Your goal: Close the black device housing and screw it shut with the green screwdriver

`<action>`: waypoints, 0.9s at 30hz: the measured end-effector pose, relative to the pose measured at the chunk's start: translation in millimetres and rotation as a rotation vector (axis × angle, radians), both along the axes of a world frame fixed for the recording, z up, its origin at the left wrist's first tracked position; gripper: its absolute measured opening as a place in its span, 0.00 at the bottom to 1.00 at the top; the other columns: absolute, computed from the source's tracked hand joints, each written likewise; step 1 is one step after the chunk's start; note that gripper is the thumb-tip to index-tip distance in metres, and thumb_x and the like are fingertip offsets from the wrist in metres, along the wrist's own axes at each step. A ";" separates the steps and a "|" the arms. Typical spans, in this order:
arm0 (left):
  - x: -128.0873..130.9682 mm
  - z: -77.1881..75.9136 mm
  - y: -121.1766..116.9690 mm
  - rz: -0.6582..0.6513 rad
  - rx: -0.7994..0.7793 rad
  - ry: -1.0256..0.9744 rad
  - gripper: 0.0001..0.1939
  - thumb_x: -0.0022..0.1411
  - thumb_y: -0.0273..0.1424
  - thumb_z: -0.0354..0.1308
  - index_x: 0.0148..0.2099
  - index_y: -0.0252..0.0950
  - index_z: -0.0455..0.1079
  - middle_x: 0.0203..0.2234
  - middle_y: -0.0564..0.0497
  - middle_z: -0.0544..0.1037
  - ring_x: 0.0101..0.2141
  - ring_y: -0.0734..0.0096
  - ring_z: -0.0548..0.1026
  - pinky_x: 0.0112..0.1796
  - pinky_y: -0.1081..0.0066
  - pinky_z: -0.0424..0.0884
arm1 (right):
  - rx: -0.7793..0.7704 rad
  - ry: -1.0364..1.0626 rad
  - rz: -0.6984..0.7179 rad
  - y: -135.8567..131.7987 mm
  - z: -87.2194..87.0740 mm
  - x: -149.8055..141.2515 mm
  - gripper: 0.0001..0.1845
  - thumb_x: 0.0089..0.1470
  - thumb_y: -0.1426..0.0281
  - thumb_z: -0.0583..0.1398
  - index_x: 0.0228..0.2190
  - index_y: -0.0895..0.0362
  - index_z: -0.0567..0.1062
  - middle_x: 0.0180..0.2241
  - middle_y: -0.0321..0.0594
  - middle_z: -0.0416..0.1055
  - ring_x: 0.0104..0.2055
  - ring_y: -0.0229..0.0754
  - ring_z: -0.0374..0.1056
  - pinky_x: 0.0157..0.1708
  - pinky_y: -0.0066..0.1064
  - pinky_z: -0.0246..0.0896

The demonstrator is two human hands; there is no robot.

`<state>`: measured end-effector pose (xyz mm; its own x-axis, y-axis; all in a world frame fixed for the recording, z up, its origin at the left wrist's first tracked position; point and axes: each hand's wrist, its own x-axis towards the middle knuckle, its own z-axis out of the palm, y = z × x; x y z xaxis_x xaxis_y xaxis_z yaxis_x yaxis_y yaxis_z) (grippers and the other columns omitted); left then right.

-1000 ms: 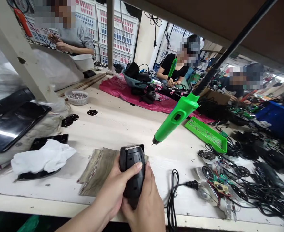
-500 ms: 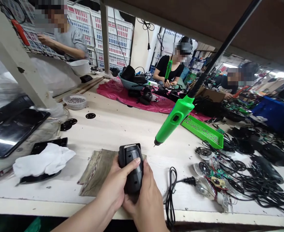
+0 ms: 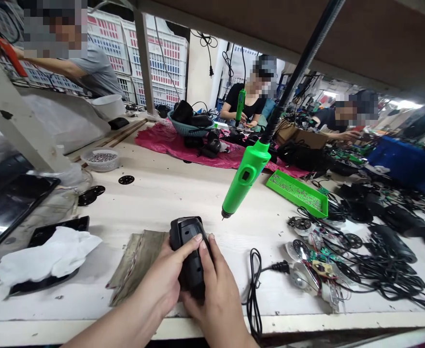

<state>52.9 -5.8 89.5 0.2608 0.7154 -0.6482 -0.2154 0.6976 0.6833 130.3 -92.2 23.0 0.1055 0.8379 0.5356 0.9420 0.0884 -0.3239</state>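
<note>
A black plastic device housing (image 3: 192, 268), with small holes in its upper face, is clasped between both my hands low over the bench. My left hand (image 3: 171, 273) grips its left side, the thumb laid across the top. Along the right side my right hand (image 3: 214, 285) is wrapped, fingertips pressing on the upper face. Under and left of the housing lies a folded grey-brown cloth (image 3: 136, 256). Just beyond hangs a green electric screwdriver (image 3: 245, 176), bit pointing down, touched by neither hand. A black cord with a plug (image 3: 279, 267) lies right of my right hand.
Right of me lie opened device parts with wires (image 3: 319, 268) and black cables. Farther back are a green screw tray (image 3: 299, 193) and a round tub of screws (image 3: 102, 159). A white cloth (image 3: 49, 253) covers a black part at left. Several co-workers sit beyond the bench.
My right fingers have moved onto the housing's upper face, near the left thumb. The whole view has shifted slightly. A co-worker at the far left now reaches out toward a red tool.
</note>
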 end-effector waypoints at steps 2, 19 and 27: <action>0.9 -0.7 -0.3 0.003 0.000 0.004 0.16 0.56 0.29 0.63 0.48 0.39 0.68 0.31 0.50 0.79 0.38 0.66 0.76 0.34 0.73 0.72 | 0.005 0.018 0.008 0.2 -1.0 1.2 0.51 0.42 0.78 0.61 0.64 0.61 0.44 0.62 0.62 0.50 0.62 0.59 0.55 0.49 0.49 0.68; -19.8 -6.2 0.7 -0.019 -0.034 -0.011 0.18 0.59 0.32 0.61 0.52 0.36 0.70 0.34 0.47 0.83 0.36 0.64 0.80 0.36 0.70 0.75 | 0.001 0.752 -0.148 -28.7 20.5 4.4 0.28 0.60 0.68 0.51 0.61 0.50 0.54 0.62 0.44 0.57 0.62 0.47 0.57 0.58 0.42 0.58; -32.3 -16.7 -10.5 -0.218 0.109 -0.266 0.29 0.38 0.40 0.73 0.44 0.36 0.75 0.36 0.45 0.82 0.46 0.49 0.76 0.47 0.60 0.70 | -0.223 1.566 0.305 1.9 34.3 21.4 0.38 0.41 0.53 0.68 0.51 0.56 0.69 0.49 0.47 0.73 0.51 0.50 0.70 0.52 0.42 0.64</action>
<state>20.6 -16.3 72.8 0.5644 0.6856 -0.4597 -0.2498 0.6726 0.6966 151.6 -90.3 57.4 0.2277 0.9718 -0.0622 -0.3535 0.0229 -0.9352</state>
